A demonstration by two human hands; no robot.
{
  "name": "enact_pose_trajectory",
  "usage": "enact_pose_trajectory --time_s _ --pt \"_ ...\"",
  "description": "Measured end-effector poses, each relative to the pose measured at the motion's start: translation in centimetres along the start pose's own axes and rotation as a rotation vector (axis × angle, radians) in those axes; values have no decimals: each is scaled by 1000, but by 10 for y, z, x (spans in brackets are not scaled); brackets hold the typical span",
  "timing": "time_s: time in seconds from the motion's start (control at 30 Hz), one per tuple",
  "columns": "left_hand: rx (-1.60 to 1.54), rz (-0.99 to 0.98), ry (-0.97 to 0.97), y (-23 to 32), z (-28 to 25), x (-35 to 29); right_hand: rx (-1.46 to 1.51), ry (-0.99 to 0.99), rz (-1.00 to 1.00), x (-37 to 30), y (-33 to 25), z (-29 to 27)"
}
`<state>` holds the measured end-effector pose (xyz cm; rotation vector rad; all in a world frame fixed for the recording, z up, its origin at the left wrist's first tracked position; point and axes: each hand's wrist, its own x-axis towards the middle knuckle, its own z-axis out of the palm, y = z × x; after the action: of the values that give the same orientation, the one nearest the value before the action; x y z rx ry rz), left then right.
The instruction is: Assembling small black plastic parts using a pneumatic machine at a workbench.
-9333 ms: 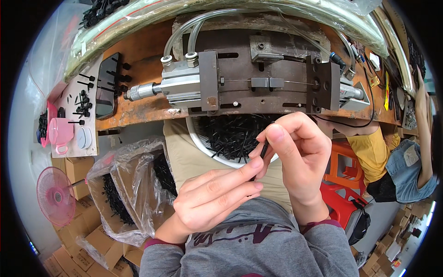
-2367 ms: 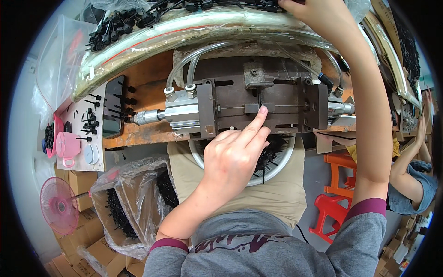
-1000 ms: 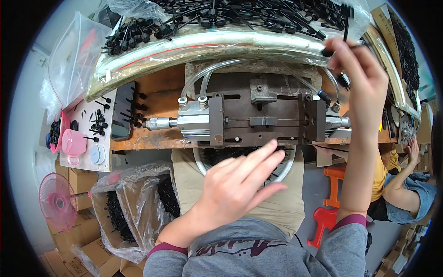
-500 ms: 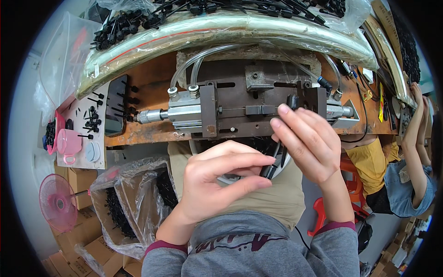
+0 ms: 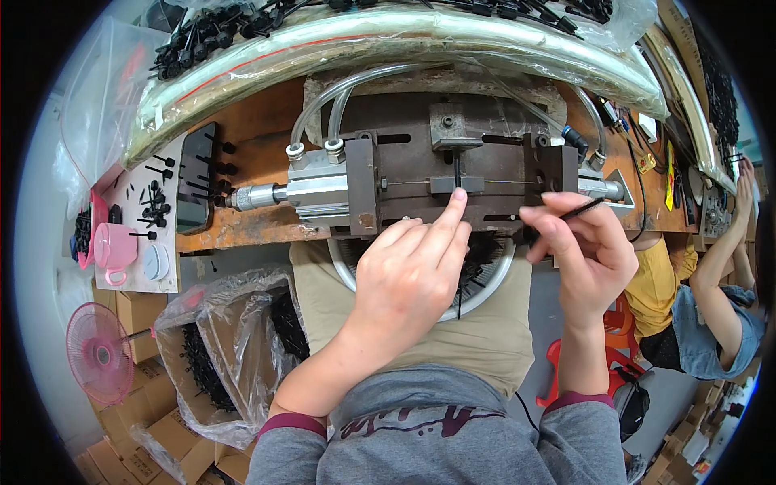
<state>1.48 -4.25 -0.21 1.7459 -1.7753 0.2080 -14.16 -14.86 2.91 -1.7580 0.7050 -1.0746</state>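
My left hand [image 5: 416,271] lies over the front of a dark metal fixture [image 5: 412,121], index finger stretched out. Its fingertip touches a small dark block [image 5: 473,185] at the fixture's middle, where a thin black stem [image 5: 458,164] runs up from the finger. To the right, my right hand [image 5: 590,259] pinches a thin black stemmed part [image 5: 580,209] between thumb and fingers. A dark knob-like end [image 5: 528,235] shows below those fingertips; whether it belongs to the same part I cannot tell. Below my left hand, a pale-rimmed round basin [image 5: 509,263] on my lap holds many black stemmed parts.
Metal cylinders with clear hoses [image 5: 319,184] flank the fixture. On the left are a phone [image 5: 196,178], loose black parts and a pink cup [image 5: 115,244]. A plastic-lined box [image 5: 234,356] and a pink fan [image 5: 99,353] stand below. Another person's arm [image 5: 719,242] is at right.
My left hand has moved up from the lap, its index finger now on the fixture's block. A black stem now shows at that block. My right hand has shifted right and slightly down.
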Motion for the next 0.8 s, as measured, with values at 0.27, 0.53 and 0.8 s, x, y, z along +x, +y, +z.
enact_pose_trajectory --time_s 0.27,0.53,0.8 --pt "13 -22 -56 -1 -2 2 327 -74 378 0 -7 -2" --pt "-24 -45 -35 -2 -3 3 382 -121 418 1 -6 3" --pt "-446 163 143 8 -19 -3 572 -166 447 -3 -4 14"
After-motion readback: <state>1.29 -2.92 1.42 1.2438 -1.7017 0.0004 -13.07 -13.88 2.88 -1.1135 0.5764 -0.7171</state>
